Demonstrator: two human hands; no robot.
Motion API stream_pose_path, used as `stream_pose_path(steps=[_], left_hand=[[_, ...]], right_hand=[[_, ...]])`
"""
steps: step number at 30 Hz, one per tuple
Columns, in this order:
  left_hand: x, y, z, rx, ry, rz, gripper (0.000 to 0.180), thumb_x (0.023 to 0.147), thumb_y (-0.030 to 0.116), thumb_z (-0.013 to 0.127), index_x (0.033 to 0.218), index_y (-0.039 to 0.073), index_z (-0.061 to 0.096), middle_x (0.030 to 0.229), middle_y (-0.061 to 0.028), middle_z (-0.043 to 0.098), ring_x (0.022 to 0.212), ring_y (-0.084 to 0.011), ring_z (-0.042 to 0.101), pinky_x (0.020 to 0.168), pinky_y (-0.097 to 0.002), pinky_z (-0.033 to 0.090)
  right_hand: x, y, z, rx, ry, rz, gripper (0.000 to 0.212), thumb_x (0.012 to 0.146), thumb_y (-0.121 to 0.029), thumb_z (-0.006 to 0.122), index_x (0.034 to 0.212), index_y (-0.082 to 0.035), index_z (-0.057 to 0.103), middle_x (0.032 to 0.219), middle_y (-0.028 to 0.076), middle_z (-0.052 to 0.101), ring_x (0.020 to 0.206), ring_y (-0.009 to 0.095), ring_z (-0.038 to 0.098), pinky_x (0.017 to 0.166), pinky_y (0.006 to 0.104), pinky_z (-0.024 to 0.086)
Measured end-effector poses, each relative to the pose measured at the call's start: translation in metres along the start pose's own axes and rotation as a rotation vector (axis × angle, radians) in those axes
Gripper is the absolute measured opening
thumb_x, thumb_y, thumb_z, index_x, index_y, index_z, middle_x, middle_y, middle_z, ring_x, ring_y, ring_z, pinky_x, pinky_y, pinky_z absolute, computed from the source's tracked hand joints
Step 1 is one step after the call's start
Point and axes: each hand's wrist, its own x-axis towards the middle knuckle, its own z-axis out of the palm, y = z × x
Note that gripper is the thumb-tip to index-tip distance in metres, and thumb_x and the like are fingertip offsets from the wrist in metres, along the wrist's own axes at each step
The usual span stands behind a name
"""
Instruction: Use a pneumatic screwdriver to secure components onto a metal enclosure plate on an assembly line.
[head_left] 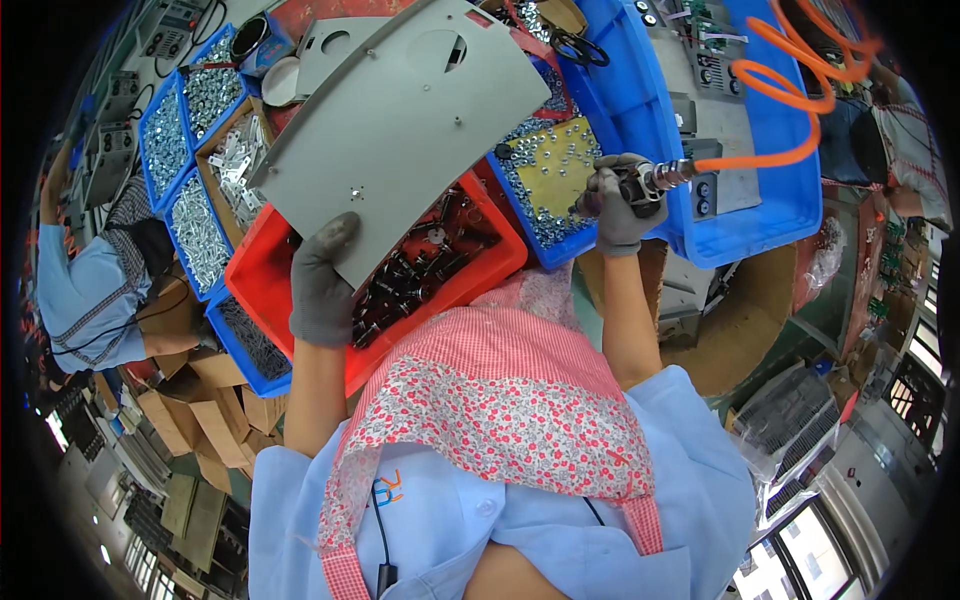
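Gloved left hand (pixel 322 285) grips a curved grey metal panel (pixel 405 130); gloved right hand (pixel 622 205) clasps a pneumatic screwdriver (pixel 640 183) beside it.

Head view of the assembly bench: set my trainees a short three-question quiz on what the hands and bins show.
1. True or false: the left hand grips the grey metal panel by its lower edge.
2. Which tool does the right hand hold? A) scissors B) pneumatic screwdriver C) hammer
3. Fill in: the orange coiled air hose runs to the ____ hand's tool.

Key: 1 true; 2 B, the pneumatic screwdriver, its tip over a blue bin of nuts; 3 right.
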Motion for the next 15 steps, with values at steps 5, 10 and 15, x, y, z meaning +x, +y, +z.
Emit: stream_pose_path(steps=[5,10,15], left_hand=[[0.01,-0.003,-0.007,0.087,0.046,0.018,0.024,0.085,0.001,0.055,0.107,-0.01,0.055,0.105,-0.0174,0.062,0.096,-0.0265,0.064,0.086,-0.0388,0.057],[0.009,-0.008,-0.011,0.113,0.054,-0.003,0.025,0.082,0.002,0.055,0.104,-0.01,0.058,0.102,-0.0169,0.063,0.094,-0.0262,0.065,0.086,-0.0379,0.056],[0.007,-0.009,-0.005,0.176,0.114,-0.014,0.029,0.079,0.001,0.057,0.106,-0.012,0.059,0.105,-0.0171,0.063,0.093,-0.0258,0.065,0.086,-0.0389,0.055]], right_hand=[[0.016,-0.003,0.012,0.137,0.054,-0.057,0.017,0.076,0.013,0.055,0.091,0.005,0.057,0.064,0.007,0.056,0.048,0.01,0.051,0.042,0.0224,0.04],[0.033,0.016,0.017,0.1,0.039,-0.161,0.021,0.073,0.015,0.057,0.092,0.005,0.057,0.069,0.009,0.06,0.052,0.011,0.055,0.043,0.0232,0.044],[0.038,0.046,0.008,0.044,-0.013,-0.104,0.026,0.071,0.013,0.062,0.094,0.004,0.059,0.075,0.008,0.063,0.057,0.011,0.058,0.05,0.0234,0.047]])
